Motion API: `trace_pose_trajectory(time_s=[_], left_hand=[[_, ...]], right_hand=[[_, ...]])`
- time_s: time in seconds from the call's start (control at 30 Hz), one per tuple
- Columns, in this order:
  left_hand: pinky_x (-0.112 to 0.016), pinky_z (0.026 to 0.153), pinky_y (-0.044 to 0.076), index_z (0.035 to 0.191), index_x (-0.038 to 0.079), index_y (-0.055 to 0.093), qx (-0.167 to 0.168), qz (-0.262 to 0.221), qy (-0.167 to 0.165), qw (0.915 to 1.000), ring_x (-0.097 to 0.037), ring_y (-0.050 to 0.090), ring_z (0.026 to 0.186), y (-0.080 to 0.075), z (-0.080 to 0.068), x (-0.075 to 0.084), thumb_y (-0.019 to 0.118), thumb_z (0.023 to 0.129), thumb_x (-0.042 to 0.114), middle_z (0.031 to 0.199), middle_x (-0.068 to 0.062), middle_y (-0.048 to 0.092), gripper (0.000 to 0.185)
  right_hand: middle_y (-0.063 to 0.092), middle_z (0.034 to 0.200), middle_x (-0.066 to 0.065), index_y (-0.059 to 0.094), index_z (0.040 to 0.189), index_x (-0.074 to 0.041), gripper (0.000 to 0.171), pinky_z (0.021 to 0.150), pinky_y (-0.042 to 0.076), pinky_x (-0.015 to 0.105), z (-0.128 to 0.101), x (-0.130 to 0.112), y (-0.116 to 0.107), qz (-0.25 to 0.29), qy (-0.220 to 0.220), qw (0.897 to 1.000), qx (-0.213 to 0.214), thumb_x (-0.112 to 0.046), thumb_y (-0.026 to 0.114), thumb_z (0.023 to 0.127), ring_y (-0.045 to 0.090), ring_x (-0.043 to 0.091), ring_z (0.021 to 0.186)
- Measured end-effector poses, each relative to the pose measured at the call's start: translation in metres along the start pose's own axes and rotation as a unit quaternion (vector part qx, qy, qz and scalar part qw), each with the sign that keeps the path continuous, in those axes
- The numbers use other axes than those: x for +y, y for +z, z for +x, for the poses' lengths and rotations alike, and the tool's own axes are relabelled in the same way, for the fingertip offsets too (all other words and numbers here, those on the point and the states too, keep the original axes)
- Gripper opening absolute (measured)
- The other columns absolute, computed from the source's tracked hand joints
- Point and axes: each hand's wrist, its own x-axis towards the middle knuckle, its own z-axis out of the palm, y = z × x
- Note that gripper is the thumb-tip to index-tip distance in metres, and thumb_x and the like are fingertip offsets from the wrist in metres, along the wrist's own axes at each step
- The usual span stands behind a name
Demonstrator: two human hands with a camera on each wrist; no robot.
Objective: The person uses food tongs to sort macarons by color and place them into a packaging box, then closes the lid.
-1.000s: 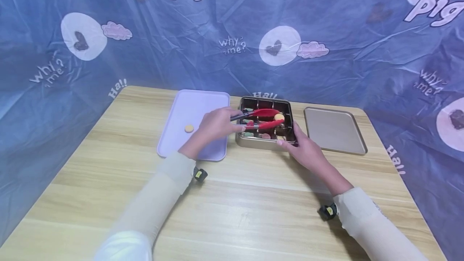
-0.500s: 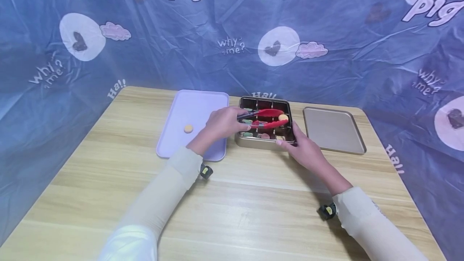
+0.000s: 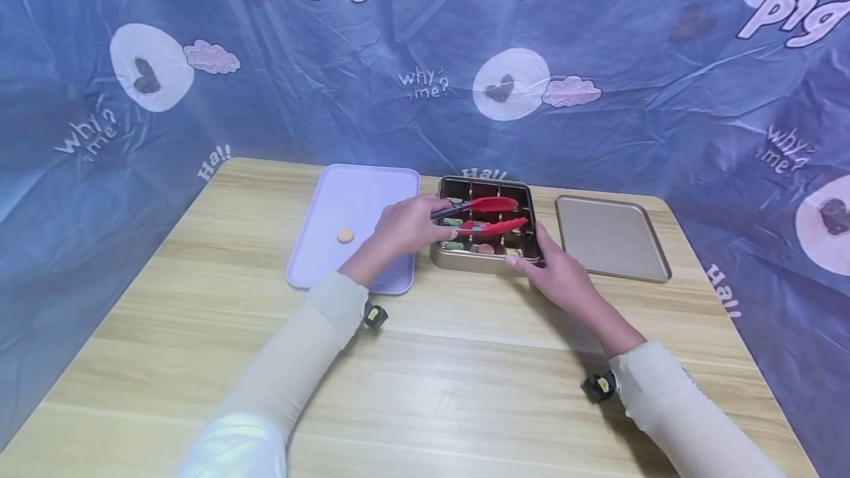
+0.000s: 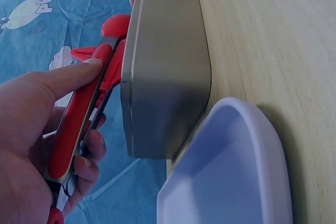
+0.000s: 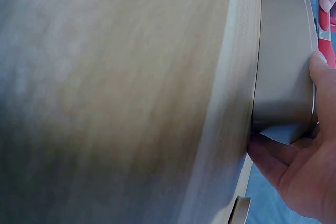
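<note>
My left hand (image 3: pixel 406 226) holds a pair of red-tipped tongs (image 3: pixel 494 204) over a gold tin (image 3: pixel 474 263) divided into compartments. In the left wrist view, thumb and fingers curl around the red tong handle (image 4: pixel 79 124). The tong tips stand apart, with nothing visible between them. Small green, pink and yellowish pieces sit in several compartments; the tongs partly hide the middle row. My right hand (image 3: pixel 561 271) grips the tin's near right corner, its thumb on the rim in the right wrist view. One round yellow cookie (image 3: pixel 345 235) lies on a lilac tray (image 3: pixel 365 190).
A flat gold lid (image 3: pixel 612 238) lies to the right of the tin, and the lilac tray stands close on its left. Behind the wooden table (image 3: pixel 438 382) hangs a blue printed cloth (image 3: pixel 372 124).
The tongs moved right over the tin with a round yellow cookie between their tips; now the tips are wider apart and the cookie has left them. The right hand stays on the tin.
</note>
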Motion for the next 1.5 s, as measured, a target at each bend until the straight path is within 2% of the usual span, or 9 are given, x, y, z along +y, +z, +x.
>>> trace_pose_trajectory(time_s=[0.3, 0.53, 0.83, 1.03, 1.2, 1.5], left_hand=[[-0.051, 0.103, 0.046, 0.14, 0.032, 0.06, 0.029, -0.037, -0.006, 0.9989, -0.025, 0.056, 0.132, -0.008, -0.01, -0.01, 0.072, 0.084, 0.053, 0.147, 0.006, 0.057, 0.061], [-0.052, 0.103, 0.046, 0.142, 0.041, 0.056, 0.045, -0.048, -0.021, 0.9976, -0.026, 0.055, 0.132, -0.021, -0.026, -0.028, 0.074, 0.083, 0.055, 0.147, 0.008, 0.056, 0.063], [-0.054, 0.1, 0.047, 0.141, 0.03, 0.06, 0.067, -0.031, -0.032, 0.9967, -0.023, 0.054, 0.135, -0.035, -0.05, -0.052, 0.076, 0.084, 0.052, 0.143, 0.006, 0.06, 0.063], [-0.054, 0.106, 0.045, 0.143, 0.023, 0.059, 0.073, -0.029, -0.043, 0.996, -0.025, 0.051, 0.138, -0.04, -0.068, -0.068, 0.077, 0.084, 0.05, 0.145, 0.0, 0.059, 0.067], [-0.059, 0.102, 0.045, 0.144, 0.022, 0.057, 0.072, -0.014, -0.061, 0.9954, -0.027, 0.052, 0.137, -0.046, -0.084, -0.079, 0.074, 0.086, 0.05, 0.147, -0.003, 0.057, 0.067], [-0.062, 0.1, 0.043, 0.147, 0.02, 0.054, 0.076, -0.002, -0.091, 0.9929, -0.034, 0.051, 0.137, -0.054, -0.116, -0.105, 0.074, 0.086, 0.051, 0.148, -0.009, 0.055, 0.071]], right_hand=[[0.013, 0.167, 0.019, -0.006, 0.162, -0.019, 0.11, 0.114, 0.028, 0.067, -0.001, 0.0, 0.001, -0.001, -0.009, 1.0, 0.008, -0.081, 0.045, 0.087, 0.027, 0.052, 0.146], [0.015, 0.166, 0.02, -0.007, 0.162, -0.021, 0.109, 0.113, 0.03, 0.068, -0.001, 0.0, 0.001, 0.0, -0.011, 1.0, 0.01, -0.08, 0.046, 0.088, 0.03, 0.053, 0.144], [0.012, 0.167, 0.02, -0.008, 0.162, -0.018, 0.11, 0.114, 0.027, 0.067, -0.002, -0.001, -0.002, -0.005, -0.003, 1.0, 0.005, -0.08, 0.046, 0.088, 0.027, 0.054, 0.145], [0.011, 0.167, 0.018, -0.01, 0.161, -0.02, 0.111, 0.115, 0.027, 0.066, -0.002, 0.0, -0.001, -0.008, -0.001, 1.0, 0.004, -0.082, 0.044, 0.087, 0.027, 0.053, 0.145], [0.012, 0.167, 0.019, -0.01, 0.161, -0.019, 0.111, 0.114, 0.028, 0.067, -0.002, 0.0, -0.001, -0.008, -0.001, 1.0, 0.005, -0.082, 0.044, 0.087, 0.027, 0.053, 0.145], [0.013, 0.167, 0.019, -0.008, 0.162, -0.019, 0.11, 0.114, 0.027, 0.067, -0.002, -0.002, 0.001, 0.0, -0.008, 1.0, 0.009, -0.08, 0.045, 0.088, 0.027, 0.053, 0.145]])
